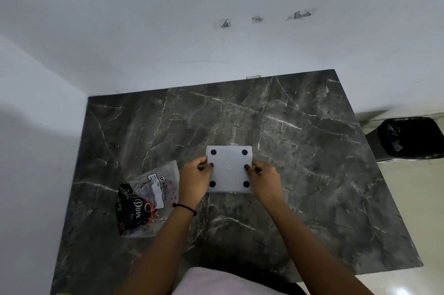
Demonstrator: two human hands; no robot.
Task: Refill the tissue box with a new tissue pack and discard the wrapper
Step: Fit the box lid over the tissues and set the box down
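Both hands clamp the white tissue box (229, 169) from either side, the left hand (195, 179) on one edge, the right hand (263, 180) on the other, thumbs pressing down on the upturned base with its four black feet. It sits upside down on the dark marble table (300, 150), right between the palms. Looks like the base plate is being pressed home, so even pressure on both edges should seat it square; push one side only and it may cock. Just left of the left wrist lies the crumpled wrapper (146, 201), flat and apparently empty, still to be binned. Well off to the right, past the table edge, waits the black-lined bin (410, 137).
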